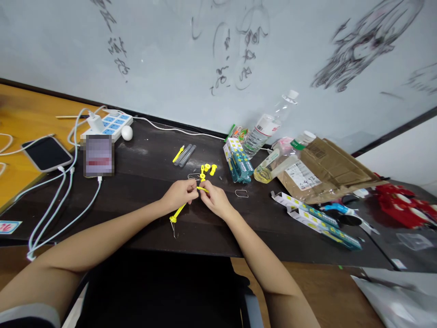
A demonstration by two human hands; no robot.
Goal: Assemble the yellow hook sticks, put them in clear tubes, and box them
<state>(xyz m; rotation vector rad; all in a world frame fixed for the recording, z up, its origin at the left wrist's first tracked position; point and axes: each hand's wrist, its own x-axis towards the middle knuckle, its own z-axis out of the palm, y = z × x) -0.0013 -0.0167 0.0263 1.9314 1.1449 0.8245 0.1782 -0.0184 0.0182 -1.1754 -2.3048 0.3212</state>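
Note:
Both of my hands meet above the dark table (150, 182). A thin yellow plastic piece (202, 189) runs between their fingertips. My left hand (179, 195) pinches its left end, and my right hand (215, 199) is closed around the other side. Just below the left hand lies a yellow rod (178, 213) with a metal wire hook (174, 228) at its lower end; the fingers hide its upper part. Small yellow plastic parts (213, 169) sit just beyond the fingers, beside bent wire pieces (194, 176). Another wire loop (241, 193) is right of my right hand.
Grey tubes (187, 155) and a yellow stick (178, 154) lie farther back. Small green-white boxes (238, 160), bottles (261, 134) and a cardboard parcel (324, 168) stand right. Opened boxes (321, 221) lie nearer. Left are a power strip (116, 123), phones (48, 152) and white cables.

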